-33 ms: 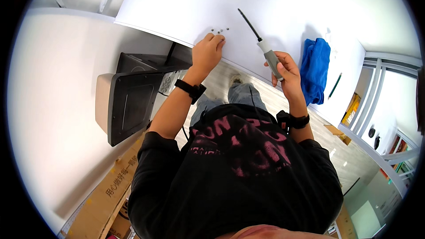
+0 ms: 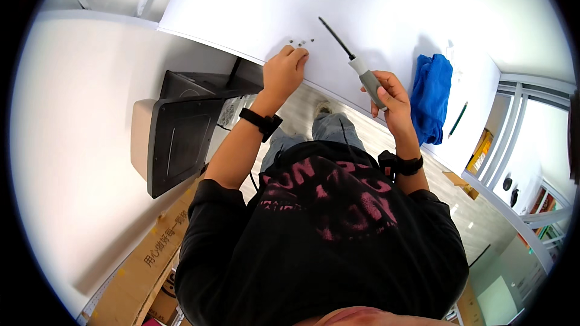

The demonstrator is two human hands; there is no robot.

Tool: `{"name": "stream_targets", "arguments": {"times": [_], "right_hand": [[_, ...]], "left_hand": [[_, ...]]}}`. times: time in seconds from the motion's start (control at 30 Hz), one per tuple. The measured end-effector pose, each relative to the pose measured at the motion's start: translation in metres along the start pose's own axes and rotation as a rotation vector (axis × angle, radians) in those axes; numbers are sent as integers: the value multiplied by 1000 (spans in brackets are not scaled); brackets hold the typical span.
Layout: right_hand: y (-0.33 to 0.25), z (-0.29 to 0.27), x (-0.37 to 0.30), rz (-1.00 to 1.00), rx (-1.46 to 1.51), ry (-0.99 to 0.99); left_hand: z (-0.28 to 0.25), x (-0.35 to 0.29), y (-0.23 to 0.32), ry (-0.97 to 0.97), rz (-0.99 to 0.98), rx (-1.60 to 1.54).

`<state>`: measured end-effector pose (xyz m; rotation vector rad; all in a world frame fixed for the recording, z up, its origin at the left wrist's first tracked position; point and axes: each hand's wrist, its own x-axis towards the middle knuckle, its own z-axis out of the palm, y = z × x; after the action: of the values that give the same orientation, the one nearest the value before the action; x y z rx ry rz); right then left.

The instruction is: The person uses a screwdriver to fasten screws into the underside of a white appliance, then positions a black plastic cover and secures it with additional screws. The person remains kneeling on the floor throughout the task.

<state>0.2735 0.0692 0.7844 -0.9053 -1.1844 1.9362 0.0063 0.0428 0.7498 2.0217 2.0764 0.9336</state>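
Note:
My right hand [image 2: 394, 99] grips a screwdriver [image 2: 367, 79] by its grey handle, at the near edge of the white table [image 2: 235, 12]. Its dark shaft points up and to the left, with the tip above the tabletop. My left hand [image 2: 283, 73] is closed near the same edge, its fingertips bent down by the tabletop. Whatever those fingers hold, if anything, is hidden. Just beyond them lie several small metal pieces [image 2: 300, 44], which look like screws. The screwdriver's tip stays apart from them.
A folded blue cloth [image 2: 431, 99] lies on the table to the right of my right hand, with a dark green pencil [image 2: 458, 119] beside it. Below the table at left stands a black-framed object [image 2: 184, 148] with a beige side. A cardboard box [image 2: 142, 265] is at lower left.
The screwdriver's tip has swung slightly left and toward me. Both hands keep their places and hold as before.

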Motion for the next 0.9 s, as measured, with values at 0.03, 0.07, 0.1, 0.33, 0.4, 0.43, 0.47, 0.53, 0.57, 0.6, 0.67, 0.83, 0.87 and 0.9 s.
{"name": "stream_targets", "arguments": {"times": [0.03,0.07,0.1,0.33,0.4,0.43,0.47,0.53,0.57,0.6,0.67,0.83,0.87,0.9], "right_hand": [[4,-4,3,-4,-20,-18],[5,-4,6,-15,-46,-32],[4,-2,8,-14,-64,-49],[2,25,20,52,-92,-212],[2,37,26,59,-85,-246],[1,45,28,63,-97,-272],[1,51,31,62,-91,-297],[3,62,34,61,-78,-342],[2,68,35,63,-85,-365],[2,74,37,63,-91,-388],[3,85,38,68,-102,-422],[-1,110,34,130,-204,-457],[-3,119,31,63,-254,-462],[-6,129,29,-5,-303,-465]], "left_hand": [[-3,1,2,-23,-55,-105],[-7,3,3,-40,-104,-216],[-11,4,3,-55,-154,-327],[-71,-16,-27,132,-788,-1714],[-83,-27,-34,150,-772,-1758],[-90,-33,-36,167,-761,-1765],[-95,-39,-37,180,-747,-1779],[-104,-51,-41,225,-715,-1790],[-108,-55,-41,247,-714,-1786],[-112,-60,-42,268,-713,-1783],[-121,-70,-43,303,-689,-1775],[-142,-94,-49,381,-698,-1673],[-146,-98,-51,395,-704,-1625],[-149,-103,-54,407,-710,-1577]]}}
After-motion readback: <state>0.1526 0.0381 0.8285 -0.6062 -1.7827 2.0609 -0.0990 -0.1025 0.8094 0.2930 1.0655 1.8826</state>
